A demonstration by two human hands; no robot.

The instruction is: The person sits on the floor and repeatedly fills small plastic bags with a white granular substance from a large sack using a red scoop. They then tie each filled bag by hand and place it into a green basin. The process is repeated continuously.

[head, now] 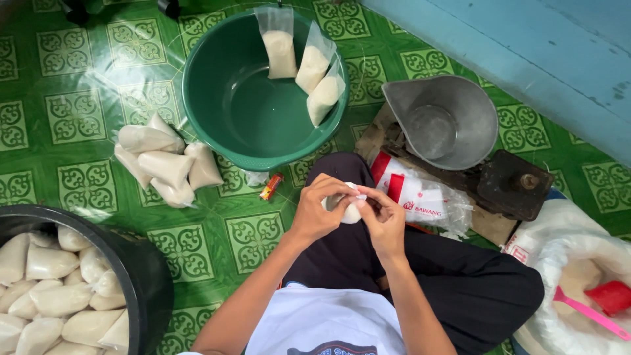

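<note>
Small clear plastic pouch of pale grain [350,209] pinched above the lap between left hand [315,212] and right hand [384,220], both grips closed on it. Probably soft, shifting, slippery; best held by the neck.

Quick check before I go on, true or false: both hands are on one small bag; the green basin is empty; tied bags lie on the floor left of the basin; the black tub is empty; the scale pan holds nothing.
1. The left hand and right hand hold one small bag: true.
2. The green basin is empty: false, three open filled bags lean on its rim.
3. Tied bags lie on the floor left of it: true.
4. The black tub is empty: false, it is full of bags.
5. The scale pan holds nothing: true.
</note>
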